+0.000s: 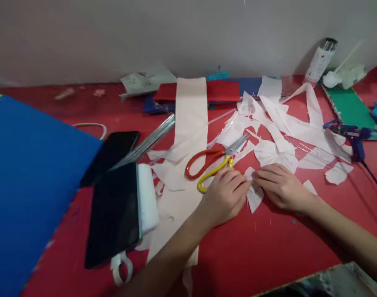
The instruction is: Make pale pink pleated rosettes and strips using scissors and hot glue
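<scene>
Between my two hands is a small piece of thin white sheet (254, 201), paper or cloth, with its lower tip hanging towards me. My left hand (228, 194) pinches its left side, fingers closed. My right hand (283, 186) has its fingers pressed together on the other side of the piece. Just beyond my left hand lie scissors (219, 161) with one red and one yellow handle, blades pointing away to the right. A gathered white piece (273, 153) rests beyond my right hand. My fingertips are partly hidden.
A blue glue gun (351, 134) with a cord lies at the right. White scraps (306, 136) spread across the red table (238, 260). A long pale strip (191, 111), a black tablet (115, 218), a blue board (36, 177) and a patterned canister (320, 62) surround the work area.
</scene>
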The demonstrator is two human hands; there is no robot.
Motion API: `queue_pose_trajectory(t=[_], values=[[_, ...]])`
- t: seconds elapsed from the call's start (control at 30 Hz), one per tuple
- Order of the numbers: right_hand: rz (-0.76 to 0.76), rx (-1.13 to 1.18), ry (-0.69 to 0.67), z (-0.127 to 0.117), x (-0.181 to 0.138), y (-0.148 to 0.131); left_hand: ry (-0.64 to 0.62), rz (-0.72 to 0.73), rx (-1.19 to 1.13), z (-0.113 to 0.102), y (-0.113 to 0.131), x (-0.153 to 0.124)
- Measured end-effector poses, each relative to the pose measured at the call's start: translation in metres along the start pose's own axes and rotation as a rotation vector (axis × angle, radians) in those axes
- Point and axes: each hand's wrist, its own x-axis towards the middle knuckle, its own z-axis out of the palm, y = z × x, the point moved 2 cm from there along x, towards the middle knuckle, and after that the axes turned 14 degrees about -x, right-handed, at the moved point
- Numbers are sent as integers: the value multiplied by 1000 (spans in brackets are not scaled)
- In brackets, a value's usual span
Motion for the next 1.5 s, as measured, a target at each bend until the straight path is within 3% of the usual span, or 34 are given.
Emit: queue_pose_trajectory(t=[0.47,1.23,1.5], values=[[18,37,6,-2,2,0,70,-32,10,0,-1,0],[23,37,25,-5,-1,5,64,6,57,0,-1,-1],[93,-40,168,-22,-3,27,53,3,53,1,0,-1]])
